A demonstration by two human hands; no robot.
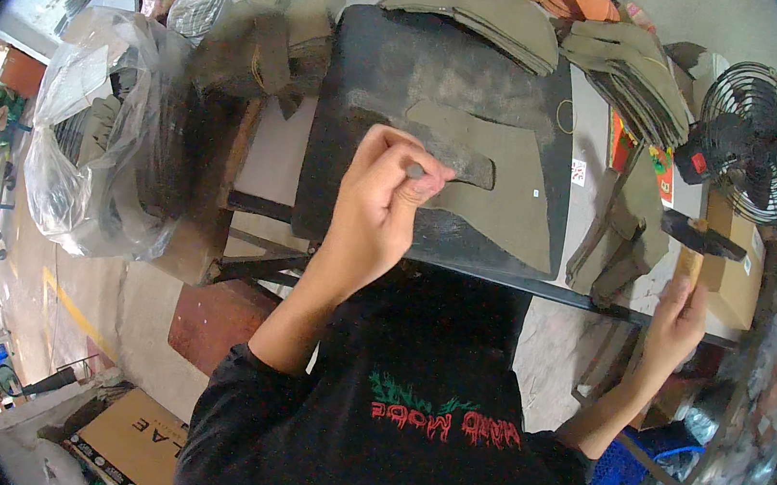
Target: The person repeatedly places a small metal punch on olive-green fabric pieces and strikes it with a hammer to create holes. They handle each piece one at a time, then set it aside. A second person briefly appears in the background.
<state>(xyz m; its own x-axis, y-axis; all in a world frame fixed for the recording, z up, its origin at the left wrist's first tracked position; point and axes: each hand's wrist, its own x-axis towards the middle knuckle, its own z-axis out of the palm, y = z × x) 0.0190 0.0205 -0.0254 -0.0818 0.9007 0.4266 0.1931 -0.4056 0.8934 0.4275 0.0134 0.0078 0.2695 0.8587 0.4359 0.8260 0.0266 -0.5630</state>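
Observation:
My left hand (387,194) is closed in a pinch on a slim metal punch (414,170), whose round grey end shows between thumb and fingers. Its lower end is hidden by the hand. Beneath it, a flat olive-green cut fabric piece (518,176) lies on a dark board (363,55), with a smaller, darker grey-green piece (475,173) on top of it. Off to the right, my right hand (679,322) grips a hammer (689,265) by its wooden handle. The hammer's dark metal head is raised near the table's right edge.
Stacks of olive cut pieces (480,11) lie along the board's far edge, with others (627,78) at far right. A black fan (755,137) and a cardboard box (731,260) stand right. At left is a filled clear plastic bag (105,140).

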